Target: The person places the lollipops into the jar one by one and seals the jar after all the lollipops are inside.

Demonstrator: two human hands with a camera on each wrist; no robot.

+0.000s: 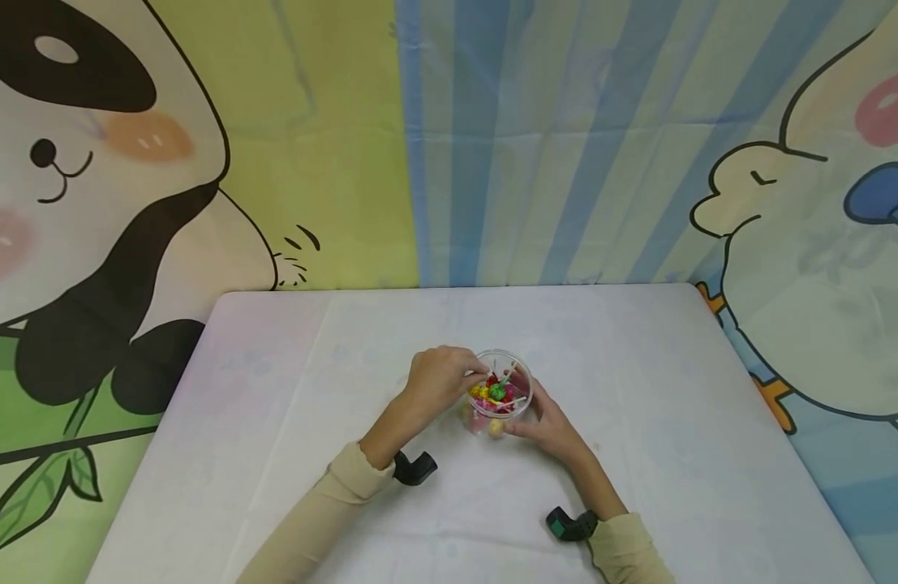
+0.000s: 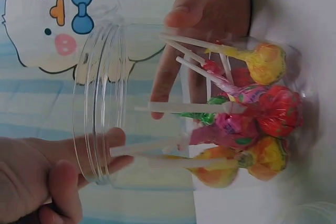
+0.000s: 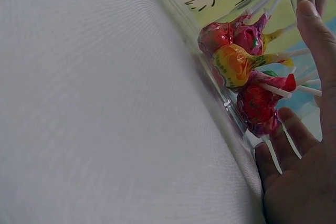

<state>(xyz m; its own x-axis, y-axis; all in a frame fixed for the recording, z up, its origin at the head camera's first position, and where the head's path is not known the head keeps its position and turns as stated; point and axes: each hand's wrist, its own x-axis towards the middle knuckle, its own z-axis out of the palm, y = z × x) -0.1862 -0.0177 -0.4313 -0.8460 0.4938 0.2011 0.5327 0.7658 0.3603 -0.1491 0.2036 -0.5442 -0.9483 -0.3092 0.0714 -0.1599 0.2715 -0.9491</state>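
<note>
A clear plastic jar point(image 1: 501, 352) stands upright on the table with several wrapped lollipops point(image 1: 496, 392) inside, red, yellow, pink and green, their white sticks pointing up. From the right side my right hand point(image 1: 547, 426) holds the jar, fingers spread round its wall in the right wrist view. My left hand point(image 1: 437, 381) is over the mouth, its fingertips just inside the threaded rim point(image 2: 100, 103). There it pinches the top of a white lollipop stick point(image 2: 149, 147); the candy end of that lollipop overlaps others low in the jar.
The white-covered table point(image 1: 332, 357) extends round the jar on every side. A clear curved rim point(image 2: 310, 214) shows near the jar base in the left wrist view. Behind the table hangs a cartoon-printed cloth point(image 1: 522, 146). Black devices point(image 1: 415, 469) are worn at both wrists.
</note>
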